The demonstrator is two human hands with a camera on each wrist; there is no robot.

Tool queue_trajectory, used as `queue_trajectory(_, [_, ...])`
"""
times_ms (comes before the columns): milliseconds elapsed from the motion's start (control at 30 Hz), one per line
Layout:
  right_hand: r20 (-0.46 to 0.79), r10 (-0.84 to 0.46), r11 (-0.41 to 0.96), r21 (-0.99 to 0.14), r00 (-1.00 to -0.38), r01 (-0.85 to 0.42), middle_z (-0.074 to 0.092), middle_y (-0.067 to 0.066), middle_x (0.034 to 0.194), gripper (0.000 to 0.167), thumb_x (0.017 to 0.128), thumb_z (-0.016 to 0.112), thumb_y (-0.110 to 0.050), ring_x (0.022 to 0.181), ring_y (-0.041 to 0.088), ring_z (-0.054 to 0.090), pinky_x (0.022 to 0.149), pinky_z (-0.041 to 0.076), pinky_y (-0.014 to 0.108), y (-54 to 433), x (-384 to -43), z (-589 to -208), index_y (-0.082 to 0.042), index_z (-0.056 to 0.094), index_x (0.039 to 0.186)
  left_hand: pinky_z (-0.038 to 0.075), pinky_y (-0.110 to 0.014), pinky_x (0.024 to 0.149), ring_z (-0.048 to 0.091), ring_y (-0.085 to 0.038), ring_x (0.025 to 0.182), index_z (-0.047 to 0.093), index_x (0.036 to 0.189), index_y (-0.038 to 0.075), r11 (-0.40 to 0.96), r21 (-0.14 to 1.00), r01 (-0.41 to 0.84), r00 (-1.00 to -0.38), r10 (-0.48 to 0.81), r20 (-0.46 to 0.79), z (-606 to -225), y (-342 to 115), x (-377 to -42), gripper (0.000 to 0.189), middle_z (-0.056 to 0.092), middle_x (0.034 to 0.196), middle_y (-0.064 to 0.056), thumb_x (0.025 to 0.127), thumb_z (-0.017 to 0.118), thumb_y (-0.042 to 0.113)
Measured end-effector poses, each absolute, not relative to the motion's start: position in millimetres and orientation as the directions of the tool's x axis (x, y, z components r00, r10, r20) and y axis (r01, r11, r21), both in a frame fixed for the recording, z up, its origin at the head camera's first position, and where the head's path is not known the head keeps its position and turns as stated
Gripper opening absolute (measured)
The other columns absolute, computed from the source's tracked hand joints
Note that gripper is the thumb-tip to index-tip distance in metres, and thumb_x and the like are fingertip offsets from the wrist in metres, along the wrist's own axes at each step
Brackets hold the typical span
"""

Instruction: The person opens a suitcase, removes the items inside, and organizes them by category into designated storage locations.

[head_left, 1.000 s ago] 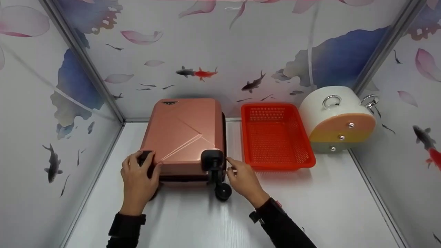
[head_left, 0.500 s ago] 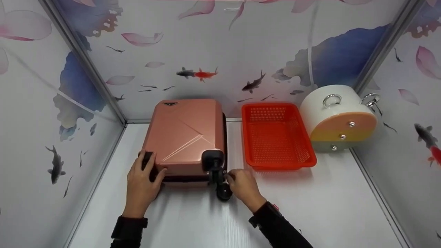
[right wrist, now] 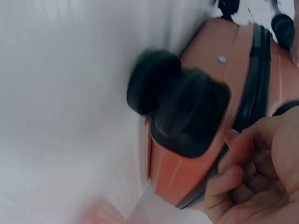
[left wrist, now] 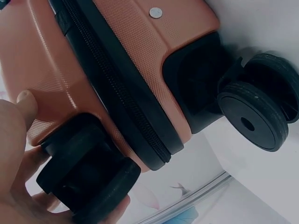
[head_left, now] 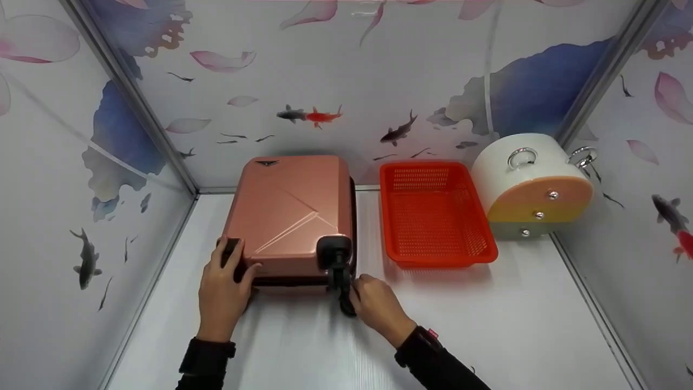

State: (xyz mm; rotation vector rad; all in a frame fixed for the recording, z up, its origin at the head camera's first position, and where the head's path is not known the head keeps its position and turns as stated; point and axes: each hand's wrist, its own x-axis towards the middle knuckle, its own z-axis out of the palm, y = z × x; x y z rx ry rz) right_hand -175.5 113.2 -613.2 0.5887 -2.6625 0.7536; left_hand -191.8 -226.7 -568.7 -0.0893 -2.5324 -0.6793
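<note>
A rose-pink hard-shell suitcase [head_left: 287, 206] lies flat, its wheeled end toward me. My left hand [head_left: 219, 298] grips its near left corner; in the left wrist view the thumb rests on the shell and the fingers wrap behind a black caster wheel [left wrist: 93, 172]. A dark zipper [left wrist: 110, 70] runs round the suitcase's side. By the near right corner, my right hand [head_left: 379, 306] has its thumb and index finger pinched together at the zipper band [right wrist: 250, 102], the zipper pull hidden between them. A blurred black wheel [right wrist: 187, 102] is close to those fingers.
To the right of the suitcase is a red plastic basket [head_left: 385, 216] with perforated sides. Beyond it stands a white rounded box [head_left: 503, 162] with coloured drawers and ring handles. Printed wall panels [head_left: 346, 65] enclose the white tabletop [head_left: 303, 346].
My right hand has moved toward me from the suitcase's right side to its near right corner, by the wheel. The left hand has shifted slightly along the near left corner. The suitcase lies nearly still.
</note>
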Motion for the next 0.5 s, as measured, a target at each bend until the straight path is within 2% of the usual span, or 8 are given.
queue_trajectory(100, [0.471,-0.311,0.784,-0.363,-0.826,-0.503,0.066,0.003,0.078,0.017,0.1,0.073,-0.011,0.064,0.018,0.065,0.058,0.057,0.037,104.9,-167.0,-620.8,-0.009,0.074,0.083,0.053,-0.07,0.109,0.057,-0.053,0.144,0.055,0.164,0.022,0.87,0.453,0.192,-0.863,-0.071,0.501,-568.5,-225.3,-191.0,0.076,0.042,0.175,-0.02,0.097,0.085,0.043])
queue_trajectory(233, [0.553,-0.282,0.787,-0.334,-0.784,-0.519,0.072,0.005,0.086,0.008,0.098,0.076,-0.01,0.07,0.021,0.071,0.061,0.06,0.039,92.6,-158.8,-630.1,-0.007,0.077,0.091,0.054,-0.07,0.108,0.057,-0.054,0.143,0.055,0.164,0.021,0.869,0.454,0.197,-0.861,-0.068,0.504,-569.2,-224.4,-191.3,0.076,0.043,0.175,-0.021,0.097,0.085,0.044])
queue_trajectory(333, [0.584,-0.26,0.785,-0.335,-0.769,-0.52,0.074,0.006,0.089,0.004,0.098,0.077,-0.008,0.071,0.022,0.073,0.062,0.061,0.038,83.5,-154.8,-635.2,-0.005,0.079,0.097,0.055,-0.071,0.106,0.057,-0.054,0.142,0.055,0.164,0.021,0.87,0.453,0.194,-0.862,-0.07,0.503,-569.4,-224.2,-190.6,0.076,0.043,0.174,-0.021,0.098,0.085,0.043])
queue_trajectory(500, [0.597,-0.235,0.781,-0.354,-0.767,-0.514,0.074,0.008,0.082,0.006,0.099,0.075,-0.008,0.069,0.025,0.075,0.06,0.059,0.04,67.5,-152.2,-640.3,-0.007,0.079,0.094,0.055,-0.071,0.105,0.058,-0.054,0.141,0.055,0.164,0.02,0.868,0.455,0.198,-0.86,-0.069,0.505,-569.5,-223.7,-190.4,0.076,0.044,0.174,-0.022,0.098,0.085,0.042])
